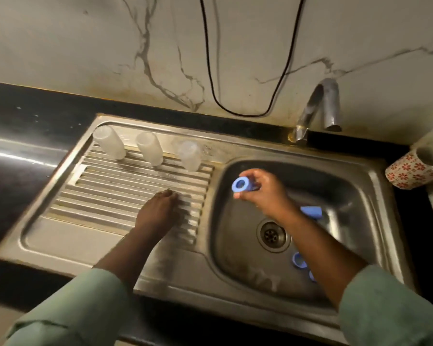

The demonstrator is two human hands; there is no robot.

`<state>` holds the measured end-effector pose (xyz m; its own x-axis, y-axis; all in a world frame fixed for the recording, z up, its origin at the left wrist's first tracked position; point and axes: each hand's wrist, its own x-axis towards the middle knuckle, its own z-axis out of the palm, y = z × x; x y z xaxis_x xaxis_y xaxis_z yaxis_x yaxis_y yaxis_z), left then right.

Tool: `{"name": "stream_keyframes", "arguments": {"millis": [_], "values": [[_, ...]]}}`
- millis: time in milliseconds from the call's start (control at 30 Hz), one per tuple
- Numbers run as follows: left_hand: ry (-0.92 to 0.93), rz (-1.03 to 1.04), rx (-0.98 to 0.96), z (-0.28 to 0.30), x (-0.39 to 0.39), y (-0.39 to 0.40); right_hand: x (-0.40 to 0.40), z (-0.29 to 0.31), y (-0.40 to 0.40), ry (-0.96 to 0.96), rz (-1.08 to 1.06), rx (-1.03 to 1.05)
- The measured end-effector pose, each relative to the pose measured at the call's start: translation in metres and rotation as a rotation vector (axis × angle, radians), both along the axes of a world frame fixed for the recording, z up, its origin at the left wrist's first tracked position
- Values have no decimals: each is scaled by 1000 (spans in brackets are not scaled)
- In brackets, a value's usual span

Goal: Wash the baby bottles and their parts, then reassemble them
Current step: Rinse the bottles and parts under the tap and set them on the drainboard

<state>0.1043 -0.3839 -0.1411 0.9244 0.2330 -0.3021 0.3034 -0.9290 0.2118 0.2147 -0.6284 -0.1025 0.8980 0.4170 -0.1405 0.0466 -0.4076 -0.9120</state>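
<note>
Three clear bottle bodies stand upside down along the back of the ribbed drainboard (pixel 68 228): one at the left (pixel 109 142), one in the middle (pixel 149 149), one on the right (pixel 190 156). My right hand (pixel 263 193) pinches a blue screw ring (pixel 241 185) over the steel sink basin (pixel 235 260). Down in the basin lie a blue cap (pixel 310 212) behind my forearm and two blue parts (pixel 299 260), (pixel 312 276) near the front. My left hand (pixel 158 211) rests flat on the drainboard with straight fingers and holds nothing.
The drain (pixel 273 234) sits at the basin's middle. A chrome tap (pixel 318 113) rises at the back right. A flowered cup (pixel 410 171) lies on the counter at the right edge. A black cable (pixel 240 113) hangs on the marble wall. Dark countertop (pixel 23 136) lies left.
</note>
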Motion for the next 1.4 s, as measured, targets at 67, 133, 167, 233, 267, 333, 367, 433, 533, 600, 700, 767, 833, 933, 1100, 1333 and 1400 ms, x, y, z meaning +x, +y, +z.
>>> {"name": "stream_keyframes", "arguments": {"millis": [67, 133, 167, 233, 267, 333, 367, 433, 533, 600, 700, 767, 833, 933, 1100, 1333, 1400], "values": [[13, -46, -36, -3, -3, 19, -13, -10, 36, -63, 1, -26], [9, -85, -95, -7, -7, 31, -22, -21, 71, -84, -55, 15], [1, -96, -118, -11, -9, 38, -27, -27, 88, -77, -87, 23], [2, -111, -140, -19, -10, 43, -34, -40, 113, -40, -140, 11], [6, -114, -146, -23, -10, 48, -37, -47, 127, -32, -158, -12], [17, -126, -147, -27, -6, 53, -39, -59, 145, -56, -196, -75], [27, -141, -143, -26, -4, 53, -39, -64, 150, -64, -209, -89], [55, -178, -130, -26, -1, 55, -39, -70, 159, -64, -231, -107], [80, -223, -115, -23, -2, 56, -41, -72, 163, -94, -208, -155], [22, -234, -95, -20, -6, 54, -46, -68, 159, -77, -203, -175], [-124, -306, -70, -16, -13, 34, -56, -69, 133, -116, -269, -197], [-183, -387, -92, -15, -13, 9, -63, -70, 98, -133, -316, -229], [-208, -449, -137, -12, -7, -22, -69, -71, 51, -82, -339, -308], [-192, -541, -191, -11, 6, -73, -71, -73, -23, 16, -297, -433], [78, -516, -242, -30, 27, -160, -54, -89, -127, 178, -88, -736], [325, -325, -241, -80, 58, -234, -18, -139, -162, -188, 578, -1262], [348, -280, -212, -87, 66, -239, -19, -151, -158, -246, 678, -1331]]}}
